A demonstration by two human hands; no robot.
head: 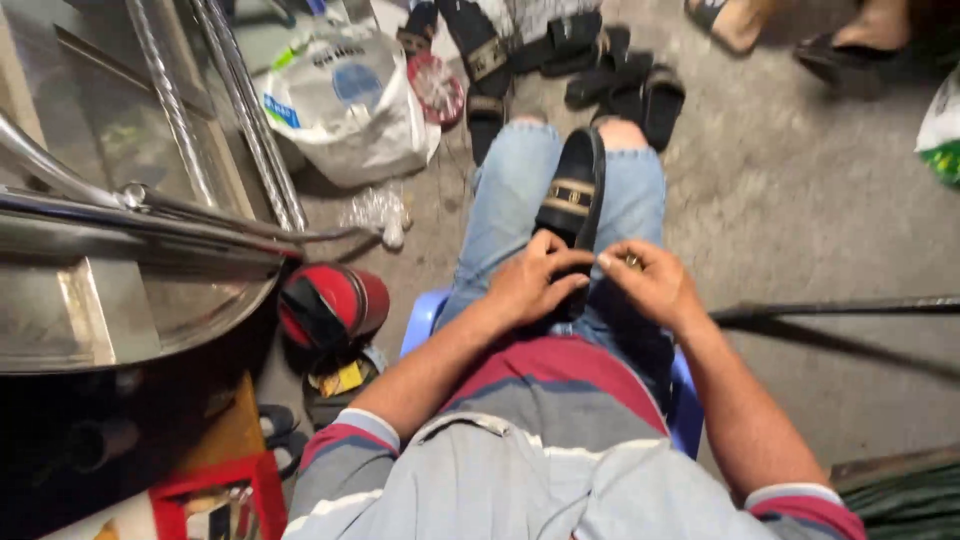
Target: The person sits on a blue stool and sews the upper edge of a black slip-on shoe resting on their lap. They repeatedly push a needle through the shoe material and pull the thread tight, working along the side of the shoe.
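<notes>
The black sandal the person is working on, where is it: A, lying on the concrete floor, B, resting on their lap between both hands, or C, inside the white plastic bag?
B: the black sandal lies along the jeans-clad lap, with the left hand and right hand at its near end.

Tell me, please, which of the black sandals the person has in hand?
The black sandal with the gold buckle strap lying on the lap, gripped by the left hand; the other sandals lie on the floor.

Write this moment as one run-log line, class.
left hand: gripping black sandal on lap | right hand: pinching at sandal's heel end | seat: blue plastic stool
</notes>
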